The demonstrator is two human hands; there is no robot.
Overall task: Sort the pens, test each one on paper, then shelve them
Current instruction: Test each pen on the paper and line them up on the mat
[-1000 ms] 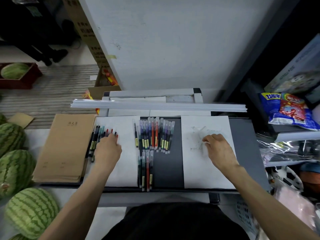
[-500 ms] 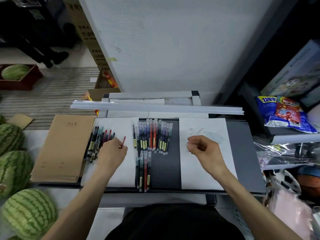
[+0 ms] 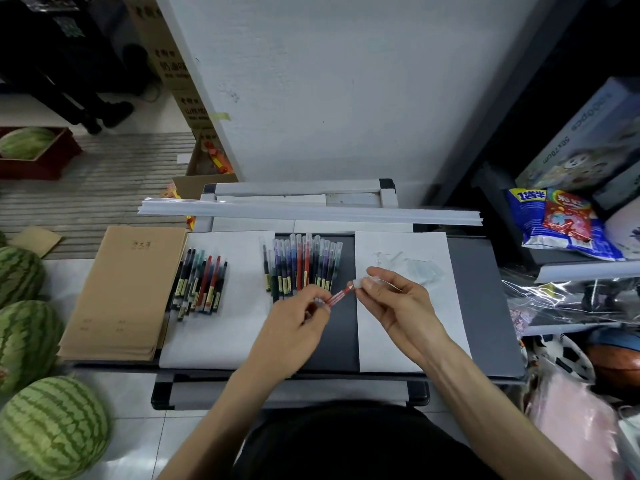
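Head view: the person's L hand [image 3: 294, 320] and R hand [image 3: 398, 306] meet above the middle of the grey desk [image 3: 481, 306]. L fingers are curled round the barrel of a red pen [image 3: 341, 294], which is held off the desk and slants up to the R. R thumb and fingers pinch a clear cap [image 3: 362, 282] right at the pen's tip end; can't tell if the cap is seated or just off. On the desk's L part lies 1 white sheet [image 3: 221, 334] w/ a loose bunch of pens [image 3: 201, 285], approx. 9, though overlap makes the count unsure. At desk centre-back is a tidy row of pens [image 3: 304, 265], approx. 12, caps pointing away. The L hand covers the desk area just in front of that row. On the desk's R part lies a 2nd white sheet [image 3: 415, 341] w/ faint scribbles [image 3: 415, 268], and the R hand overlaps its near-L edge. A stack of brown notebooks [image 3: 124, 292] sits at the desk's L edge. Long white strips [image 3: 308, 213] lie across the desk's back edge. Left of the desk, on the floor, are 3 full watermelons [image 3: 52, 424], plus 1 more in a red crate [image 3: 41, 164] far back-L. Right of the desk are shelves w/ 2 snack bags [image 3: 561, 220].
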